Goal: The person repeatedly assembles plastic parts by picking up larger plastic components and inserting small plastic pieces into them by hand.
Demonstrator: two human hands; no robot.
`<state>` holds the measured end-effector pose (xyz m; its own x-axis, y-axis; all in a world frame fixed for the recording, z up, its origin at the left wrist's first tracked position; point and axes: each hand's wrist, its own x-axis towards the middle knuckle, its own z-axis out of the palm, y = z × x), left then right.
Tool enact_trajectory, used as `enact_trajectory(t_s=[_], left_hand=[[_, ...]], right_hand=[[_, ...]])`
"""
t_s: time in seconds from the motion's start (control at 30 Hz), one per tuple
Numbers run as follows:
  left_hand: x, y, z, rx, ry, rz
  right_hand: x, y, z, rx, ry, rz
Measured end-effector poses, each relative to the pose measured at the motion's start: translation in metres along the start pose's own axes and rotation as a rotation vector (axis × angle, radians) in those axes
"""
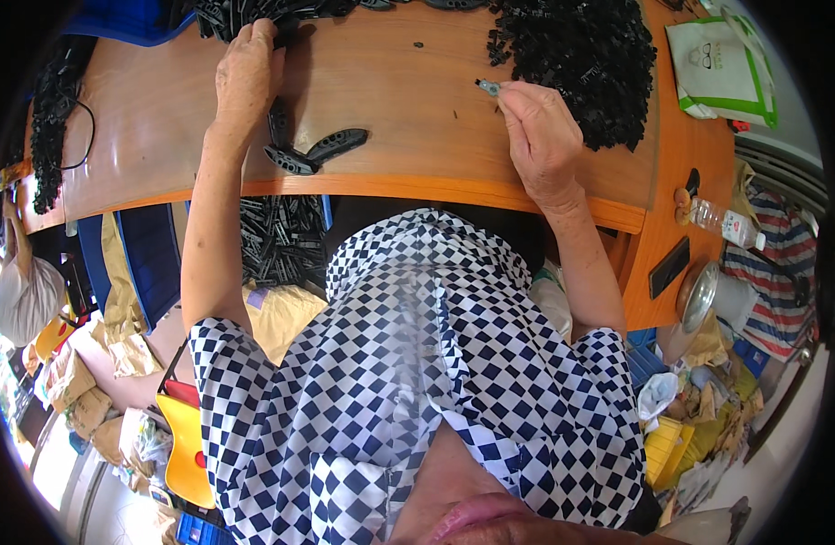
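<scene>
A small grey piece (490,88) is sitting pinched in the right hand (544,138) over the tabletop (390,100). The left hand (247,73) is resting at long black pieces (219,20) (grip hidden, cannot tell); the small-parts heap (576,68) is suggesting plenty remains, nothing showing as surely finished.

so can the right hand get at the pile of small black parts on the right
Likely yes: the right hand is beside the pile with nothing visible between, though it pinches a small grey piece.
</scene>
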<state>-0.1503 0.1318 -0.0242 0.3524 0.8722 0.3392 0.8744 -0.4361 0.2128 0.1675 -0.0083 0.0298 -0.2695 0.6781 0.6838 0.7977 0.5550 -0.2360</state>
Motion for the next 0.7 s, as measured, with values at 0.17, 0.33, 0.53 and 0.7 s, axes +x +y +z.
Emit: enact_trajectory(t_s=[0.17,0.33,0.53,0.7], left_hand=[[-0.007,0.023,-0.014,-0.266,0.073,-0.235],[-0.021,0.082,-0.020,-1.822,-0.238,-0.422],[-0.043,0.144,-0.006,-2.389,-0.442,-0.432],[-0.047,0.166,-0.009,-2.390,-0.467,-0.480]], right_hand=[[-0.004,-0.002,-0.003,-0.021,0.032,-0.079],[-0.005,-0.014,-0.005,0.096,0.140,0.055],[0.003,-0.038,0.001,0.198,0.252,0.209],[-0.003,-0.039,0.007,0.205,0.284,0.212]])
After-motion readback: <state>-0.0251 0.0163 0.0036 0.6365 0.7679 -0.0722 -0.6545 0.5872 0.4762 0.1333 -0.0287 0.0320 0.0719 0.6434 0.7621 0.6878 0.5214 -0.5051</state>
